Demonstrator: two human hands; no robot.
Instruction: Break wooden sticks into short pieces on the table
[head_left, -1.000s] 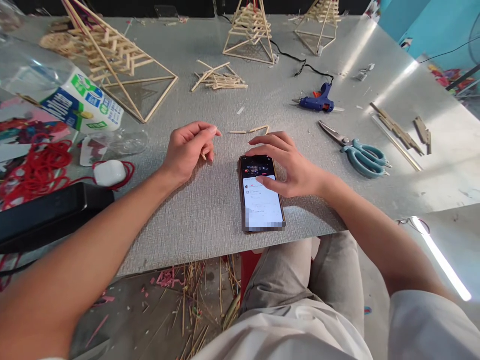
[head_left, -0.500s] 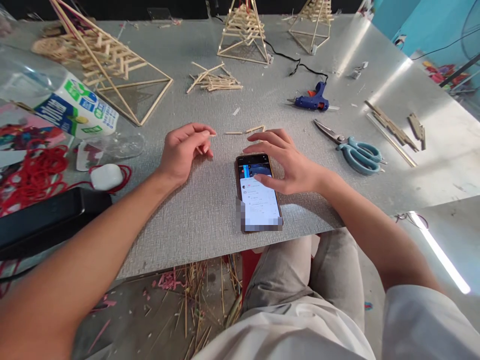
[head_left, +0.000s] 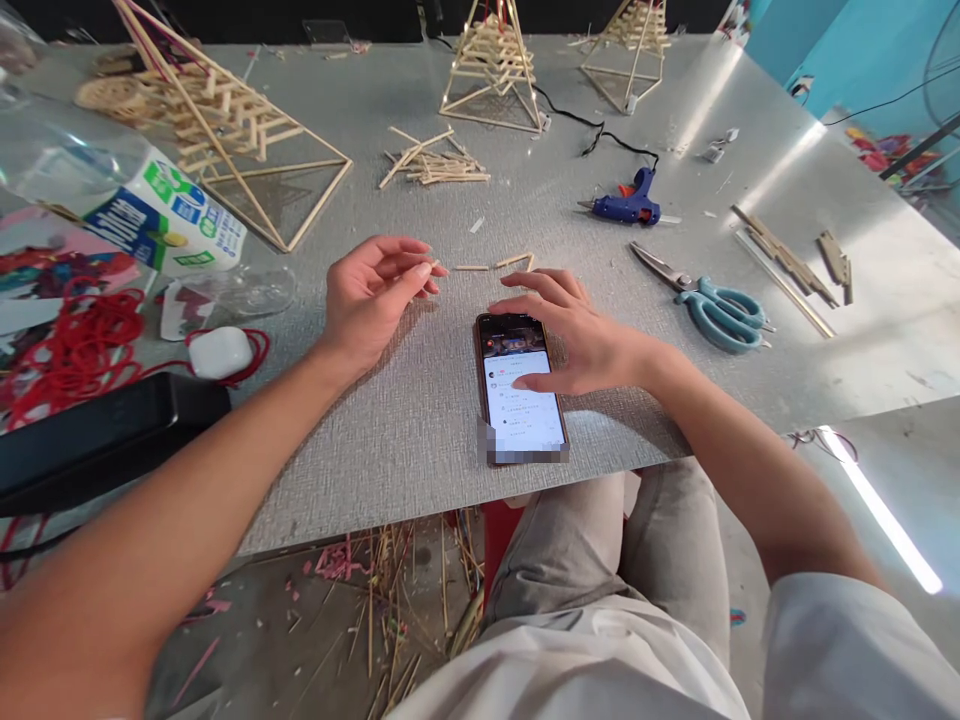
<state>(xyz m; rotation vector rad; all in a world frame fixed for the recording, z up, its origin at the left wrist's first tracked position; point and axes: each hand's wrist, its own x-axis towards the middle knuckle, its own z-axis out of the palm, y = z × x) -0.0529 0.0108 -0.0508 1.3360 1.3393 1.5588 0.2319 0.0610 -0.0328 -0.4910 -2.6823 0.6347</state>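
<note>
A smartphone (head_left: 523,410) lies face up near the table's front edge, its lit screen showing a picture at the top and lines of text below. My right hand (head_left: 589,335) hovers over the phone's upper right side, open, with fingers spread and the thumb at the screen. To the left, my left hand (head_left: 379,290) has its fingers curled and the thumb brought to them. Whatever may be between those fingertips is too small to name. Just beyond both hands lie short wooden sticks (head_left: 472,267), two of them meeting at an angle.
Scissors (head_left: 724,312) and a blue glue gun (head_left: 628,203) lie on the right. A stick pile (head_left: 442,165) sits ahead, with stick pyramids (head_left: 491,65) behind. On the left are a plastic bottle (head_left: 176,215), red cord (head_left: 82,345), a white case (head_left: 220,353) and a black box (head_left: 112,430).
The text on the phone has shifted and the picture above it differs. My right thumb sits slightly lower on the screen. My left hand has turned a little, showing more of its fingers.
</note>
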